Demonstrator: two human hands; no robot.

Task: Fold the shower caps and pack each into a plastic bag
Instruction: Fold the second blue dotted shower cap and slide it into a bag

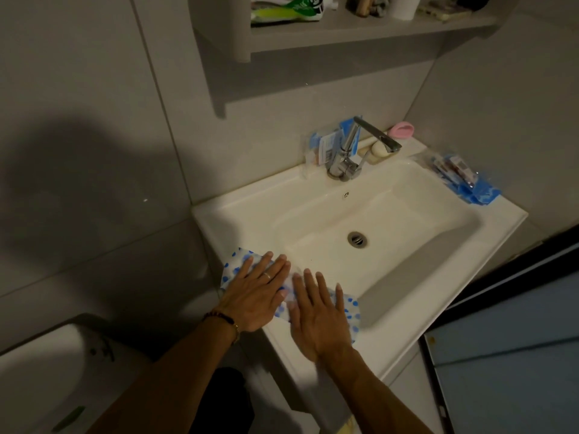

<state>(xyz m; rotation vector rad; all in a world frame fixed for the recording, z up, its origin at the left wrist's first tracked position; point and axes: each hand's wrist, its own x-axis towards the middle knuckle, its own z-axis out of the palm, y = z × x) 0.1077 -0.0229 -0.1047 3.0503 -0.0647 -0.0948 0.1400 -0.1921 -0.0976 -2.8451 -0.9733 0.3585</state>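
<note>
A white shower cap with blue dots lies flattened on the near left rim of the white sink. My left hand presses flat on the cap's left part, fingers straight. My right hand presses flat on its right part, with a dotted edge showing past my fingers. Most of the cap is hidden under my hands. A packed blue shower cap in a plastic bag lies on the sink's far right corner. Another blue bagged pack stands behind the tap.
A chrome tap rises at the sink's back, with a soap dish and a pink item beside it. A shelf with toothpaste hangs above. A toilet sits at lower left, a blue door at right.
</note>
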